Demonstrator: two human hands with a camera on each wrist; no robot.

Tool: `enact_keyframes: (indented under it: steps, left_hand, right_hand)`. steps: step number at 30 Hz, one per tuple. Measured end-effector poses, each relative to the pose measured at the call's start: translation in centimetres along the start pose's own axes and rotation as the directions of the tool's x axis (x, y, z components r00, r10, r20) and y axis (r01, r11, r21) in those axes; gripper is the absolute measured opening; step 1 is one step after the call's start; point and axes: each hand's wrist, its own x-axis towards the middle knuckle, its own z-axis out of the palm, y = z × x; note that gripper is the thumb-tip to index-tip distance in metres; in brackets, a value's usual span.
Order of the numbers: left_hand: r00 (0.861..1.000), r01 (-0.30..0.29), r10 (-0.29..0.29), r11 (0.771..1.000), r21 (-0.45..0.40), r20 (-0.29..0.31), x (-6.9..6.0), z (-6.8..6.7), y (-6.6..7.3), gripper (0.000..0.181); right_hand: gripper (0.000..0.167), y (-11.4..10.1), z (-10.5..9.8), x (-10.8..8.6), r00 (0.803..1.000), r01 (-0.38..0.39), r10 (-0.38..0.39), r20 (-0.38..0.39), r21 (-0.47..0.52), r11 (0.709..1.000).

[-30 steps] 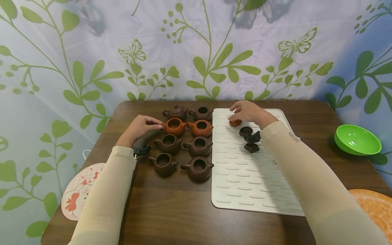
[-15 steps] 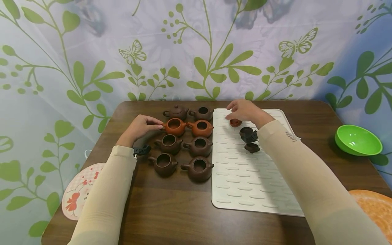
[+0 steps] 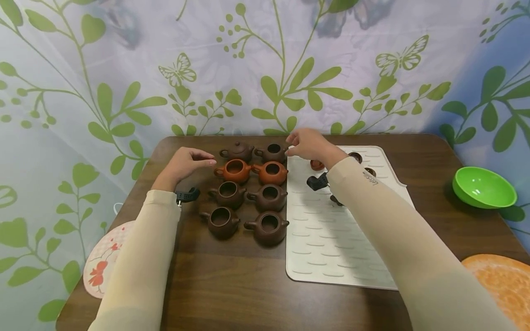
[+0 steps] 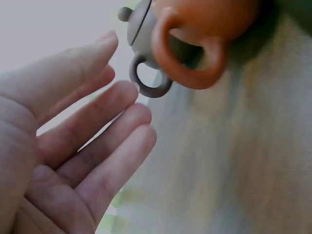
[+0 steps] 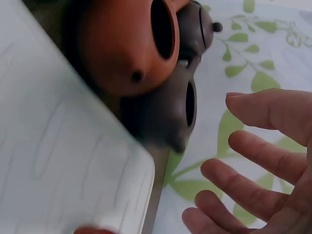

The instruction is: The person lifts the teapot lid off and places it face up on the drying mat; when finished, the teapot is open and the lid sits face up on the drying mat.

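Several small clay teapots stand on the brown table, most of them dark and without lids. At the back left, a dark teapot point(image 3: 238, 151) wears its lid. My left hand point(image 3: 182, 166) is just left of an orange teapot point(image 3: 234, 171); the left wrist view shows its fingers point(image 4: 112, 156) loosely extended, apart from the orange handle point(image 4: 187, 78). My right hand point(image 3: 310, 146) hovers over the mat's back left corner, beside the spout of an open dark teapot point(image 3: 273, 154). In the right wrist view its fingers point(image 5: 248, 190) are spread, holding nothing. Another orange teapot point(image 3: 271, 173) stands in front.
On the white ridged mat point(image 3: 331, 248) lie an orange lid point(image 3: 317, 165) and several dark lids point(image 3: 355, 157), partly hidden by my right arm. A green bowl point(image 3: 483, 187) stands far right, an orange round mat point(image 3: 498, 280) nearer. A pink round mat point(image 3: 105, 262) lies left.
My left hand has let go of the orange teapot's handle and drawn back left. My right hand has moved left from above the orange lid toward the back dark teapot.
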Motion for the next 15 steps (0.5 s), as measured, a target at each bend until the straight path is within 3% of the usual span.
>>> enact_keyframes:
  steps: [3,8,15]
  left_hand:
    - [1.0,-0.002,0.002,0.999,0.04,-0.02,0.5,-0.5,0.1,0.04]
    - [1.0,-0.011,0.012,0.991,0.133,-0.005,2.3,-0.3,0.3,0.038]
    - [1.0,-0.012,0.011,0.986,0.164,0.01,4.0,0.0,0.4,0.041]
  right_hand:
    - [0.046,-1.5,0.6,1.2,0.999,0.05,-0.049,0.014,-0.04,0.998]
    - [0.041,-3.9,1.7,3.0,0.992,0.127,-0.123,0.037,-0.118,0.985]
    - [0.038,-7.1,4.0,5.8,0.978,0.204,-0.189,0.082,-0.244,0.948]
